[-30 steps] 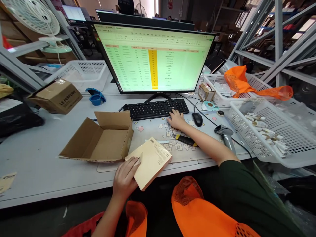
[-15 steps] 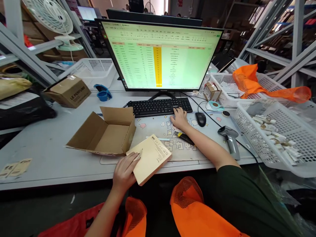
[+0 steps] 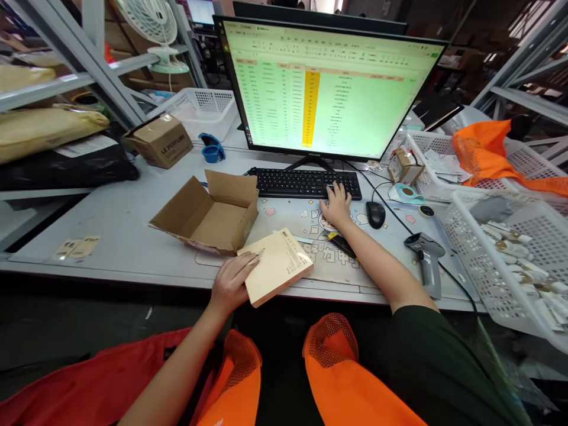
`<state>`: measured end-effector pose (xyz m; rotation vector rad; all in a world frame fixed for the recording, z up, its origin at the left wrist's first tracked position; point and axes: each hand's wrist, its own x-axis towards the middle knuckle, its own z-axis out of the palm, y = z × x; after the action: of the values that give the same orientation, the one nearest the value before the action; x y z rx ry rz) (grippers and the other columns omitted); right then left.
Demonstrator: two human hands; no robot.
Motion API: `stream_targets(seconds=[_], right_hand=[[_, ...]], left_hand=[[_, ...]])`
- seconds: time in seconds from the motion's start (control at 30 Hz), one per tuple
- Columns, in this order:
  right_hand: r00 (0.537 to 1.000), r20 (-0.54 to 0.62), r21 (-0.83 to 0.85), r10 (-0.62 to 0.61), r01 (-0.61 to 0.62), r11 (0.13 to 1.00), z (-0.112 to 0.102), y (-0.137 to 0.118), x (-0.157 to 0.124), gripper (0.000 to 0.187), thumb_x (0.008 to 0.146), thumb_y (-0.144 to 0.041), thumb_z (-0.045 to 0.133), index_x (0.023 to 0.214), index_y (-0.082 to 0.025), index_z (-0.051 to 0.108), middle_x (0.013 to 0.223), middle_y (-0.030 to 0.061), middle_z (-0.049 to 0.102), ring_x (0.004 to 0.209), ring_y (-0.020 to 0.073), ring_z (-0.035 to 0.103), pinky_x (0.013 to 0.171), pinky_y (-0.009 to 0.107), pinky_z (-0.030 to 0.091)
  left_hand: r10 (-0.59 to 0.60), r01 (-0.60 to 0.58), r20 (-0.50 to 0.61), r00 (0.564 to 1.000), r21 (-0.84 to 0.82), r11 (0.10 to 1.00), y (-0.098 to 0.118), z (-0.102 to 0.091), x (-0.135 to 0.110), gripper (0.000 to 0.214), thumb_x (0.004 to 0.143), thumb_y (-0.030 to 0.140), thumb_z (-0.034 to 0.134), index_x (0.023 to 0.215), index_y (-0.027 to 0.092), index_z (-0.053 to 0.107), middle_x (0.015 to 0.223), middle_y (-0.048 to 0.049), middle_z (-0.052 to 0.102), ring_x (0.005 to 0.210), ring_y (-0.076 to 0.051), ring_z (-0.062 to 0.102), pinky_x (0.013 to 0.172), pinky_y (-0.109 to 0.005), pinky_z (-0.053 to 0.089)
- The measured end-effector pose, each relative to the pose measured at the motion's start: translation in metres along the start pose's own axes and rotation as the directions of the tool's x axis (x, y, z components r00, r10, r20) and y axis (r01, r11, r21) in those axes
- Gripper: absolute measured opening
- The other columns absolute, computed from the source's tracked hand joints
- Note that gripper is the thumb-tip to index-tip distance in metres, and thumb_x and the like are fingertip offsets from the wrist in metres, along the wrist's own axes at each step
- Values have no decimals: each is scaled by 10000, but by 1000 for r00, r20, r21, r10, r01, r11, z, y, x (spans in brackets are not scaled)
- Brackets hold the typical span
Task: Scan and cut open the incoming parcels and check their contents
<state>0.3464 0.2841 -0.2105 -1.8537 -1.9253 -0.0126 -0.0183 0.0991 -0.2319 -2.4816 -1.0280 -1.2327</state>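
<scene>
My left hand point(image 3: 232, 279) is closed on the left edge of a flat cream-coloured box point(image 3: 279, 263), which carries a barcode and small print. A thin pen-like tip sticks out by the fingers; I cannot tell what it is. The box rests tilted at the table's front edge. Fingers apart, my right hand point(image 3: 338, 207) lies on the number keys of a black keyboard point(image 3: 293, 182) and holds nothing. An open cardboard box point(image 3: 217, 219) stands left of the cream box. Below my right wrist lies a yellow and black utility knife point(image 3: 341, 244).
A monitor point(image 3: 337, 89) showing a spreadsheet stands behind the keyboard. To the right are a mouse point(image 3: 376, 214), a barcode scanner point(image 3: 426, 260) and a white basket point(image 3: 470, 248) of small wrapped items. A cardboard carton point(image 3: 162, 142) and a blue tape dispenser point(image 3: 213, 149) sit at the left.
The camera view has shifted, so the scene sits further right and slightly higher. My left hand still grips the cream box, and my right hand stays on the keyboard.
</scene>
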Motion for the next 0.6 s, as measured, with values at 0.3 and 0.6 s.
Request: stream_targets(seconds=[0.3,0.6], right_hand=[[990,85,427,116,-141,893,-68,-20,5,483,960,-331,584,1365,-91,691,1614,232,505,1552,381,395,1296,607,251],[956,269,889,-118,-199,412,-107,-91,-191,713,976,-789,500,1323,-216,745,1289,135,769,1195,316,735,1057,501,605]], left_hand=[[-741,593,-20,672,-585,554,14,1,8,495,701,571,913,970,176,786,1027,-150,819,992,-329,785,947,-470,634],[-767,250,577,280,-816,-522,67,4,57,452,892,462,756,1210,140,735,1193,-139,809,1253,-337,727,1156,-465,562]])
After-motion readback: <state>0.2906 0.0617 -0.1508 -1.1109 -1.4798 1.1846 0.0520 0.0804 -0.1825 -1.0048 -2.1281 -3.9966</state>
